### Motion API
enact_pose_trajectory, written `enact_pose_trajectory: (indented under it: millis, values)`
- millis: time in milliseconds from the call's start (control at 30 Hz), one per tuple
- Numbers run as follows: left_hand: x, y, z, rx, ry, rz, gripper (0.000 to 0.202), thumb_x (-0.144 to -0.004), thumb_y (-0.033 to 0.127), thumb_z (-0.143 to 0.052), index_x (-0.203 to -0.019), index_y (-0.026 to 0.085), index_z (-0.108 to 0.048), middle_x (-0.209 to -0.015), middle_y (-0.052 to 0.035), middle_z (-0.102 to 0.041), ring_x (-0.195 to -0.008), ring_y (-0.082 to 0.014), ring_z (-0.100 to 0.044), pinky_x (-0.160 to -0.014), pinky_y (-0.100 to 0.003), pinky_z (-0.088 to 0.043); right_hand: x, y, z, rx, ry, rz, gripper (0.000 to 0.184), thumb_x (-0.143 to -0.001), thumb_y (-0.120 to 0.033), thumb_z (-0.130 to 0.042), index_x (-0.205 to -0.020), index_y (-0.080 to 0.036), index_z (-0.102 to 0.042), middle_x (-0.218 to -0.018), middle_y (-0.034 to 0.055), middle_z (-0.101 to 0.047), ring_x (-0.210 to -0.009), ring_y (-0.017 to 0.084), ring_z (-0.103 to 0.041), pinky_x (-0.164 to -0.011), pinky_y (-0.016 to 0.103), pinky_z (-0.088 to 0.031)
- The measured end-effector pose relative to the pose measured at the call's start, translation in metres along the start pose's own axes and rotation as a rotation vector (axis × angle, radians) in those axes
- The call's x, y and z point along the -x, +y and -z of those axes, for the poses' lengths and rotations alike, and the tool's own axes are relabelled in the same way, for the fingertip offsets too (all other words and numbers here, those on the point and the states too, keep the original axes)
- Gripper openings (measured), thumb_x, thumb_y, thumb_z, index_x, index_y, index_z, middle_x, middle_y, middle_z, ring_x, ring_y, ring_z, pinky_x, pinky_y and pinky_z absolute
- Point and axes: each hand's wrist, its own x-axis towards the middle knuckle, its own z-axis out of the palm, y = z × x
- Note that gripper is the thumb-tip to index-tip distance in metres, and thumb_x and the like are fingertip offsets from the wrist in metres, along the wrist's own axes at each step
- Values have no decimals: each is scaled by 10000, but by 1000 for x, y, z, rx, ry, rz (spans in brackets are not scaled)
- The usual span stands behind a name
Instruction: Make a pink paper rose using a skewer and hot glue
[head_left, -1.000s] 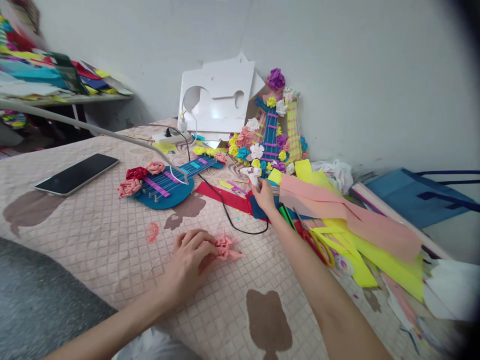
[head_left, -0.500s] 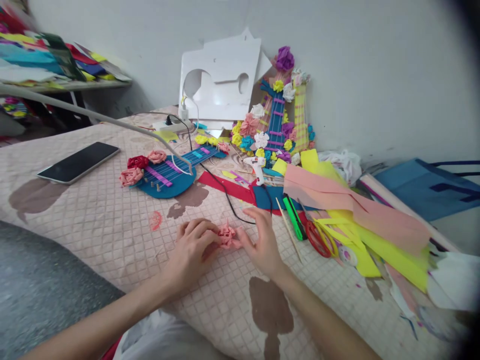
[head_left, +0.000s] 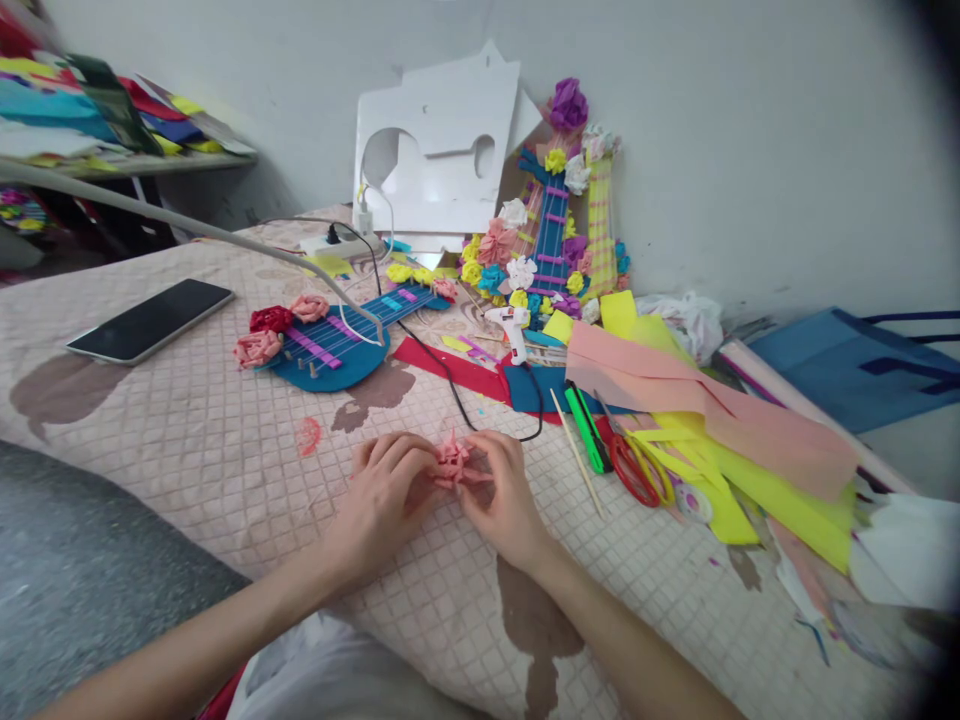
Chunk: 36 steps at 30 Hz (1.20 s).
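Observation:
Between my two hands is a pink crepe-paper flower (head_left: 453, 458), its pointed petals sticking up. My left hand (head_left: 391, 490) grips its left side with curled fingers. On the right side, my right hand (head_left: 504, 492) pinches the flower's edge between thumb and fingers. Beyond my hands lies a blue paper guitar (head_left: 337, 345) with purple strips, strings, and red and pink paper flowers at its left end. A white glue gun (head_left: 514, 332) rests behind the flower, its black cord (head_left: 457, 395) looping close to my right fingers.
A phone (head_left: 151, 320) lies at the left. To the right are a wooden stick (head_left: 576, 452), a green cutter (head_left: 588, 428), scissors (head_left: 636, 468) and pink crepe paper (head_left: 705, 405). White cut boards (head_left: 442, 190) and decorated guitars (head_left: 553, 235) lean on the wall. A pale cable (head_left: 187, 220) crosses the left side.
My right hand has closed in on the flower; its raised, spread fingers have come down and now pinch the right edge. My left hand keeps its hold.

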Motion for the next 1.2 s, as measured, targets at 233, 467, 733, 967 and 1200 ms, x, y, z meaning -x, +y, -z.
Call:
enact_pose_trajectory:
  millis: [233,467,733,967,1200]
  values:
    - [0,-8,-12,141,83,70,416,-804,141,-618,-1174,202,-437,-1201,-107,-502,-1146,-249,-491,-935,-409,-443,1,4,-3,-7,12,-1,503,-788,-164,-575,-1264,-239,-427,-1210,99,-472,-1162,263,-440,-991,473,-412]
    - [-4,-9,-16,78,84,72,446,-785,123,-629,-1180,199,-439,-1143,-92,-543,-1085,-252,-515,-910,-417,-458,0,3,-4,-10,9,-15,501,-782,-150,-565,-1259,-239,-438,-1199,99,-483,-1155,263,-449,-983,473,-421]
    - [-9,-4,-12,61,20,93,336,-795,125,-607,-1099,198,-486,-1044,-70,-588,-1006,-250,-527,-840,-413,-464,-1,1,-3,-34,6,-30,479,-783,-148,-565,-1243,-230,-458,-1197,100,-489,-1150,253,-451,-970,455,-440]
    - [-9,-5,-15,55,19,102,342,-797,139,-606,-1114,195,-490,-1060,-77,-592,-1002,-254,-533,-835,-418,-462,-2,1,-3,-13,11,-22,545,-747,-130,-575,-1265,-235,-439,-1220,104,-470,-1173,266,-430,-988,478,-419]
    - [-9,-6,-16,48,33,95,359,-789,134,-615,-1121,188,-488,-1075,-79,-584,-1023,-249,-532,-857,-404,-460,-3,2,-4,12,9,-11,525,-756,-128,-580,-1256,-221,-446,-1193,100,-502,-1140,258,-450,-985,465,-410]
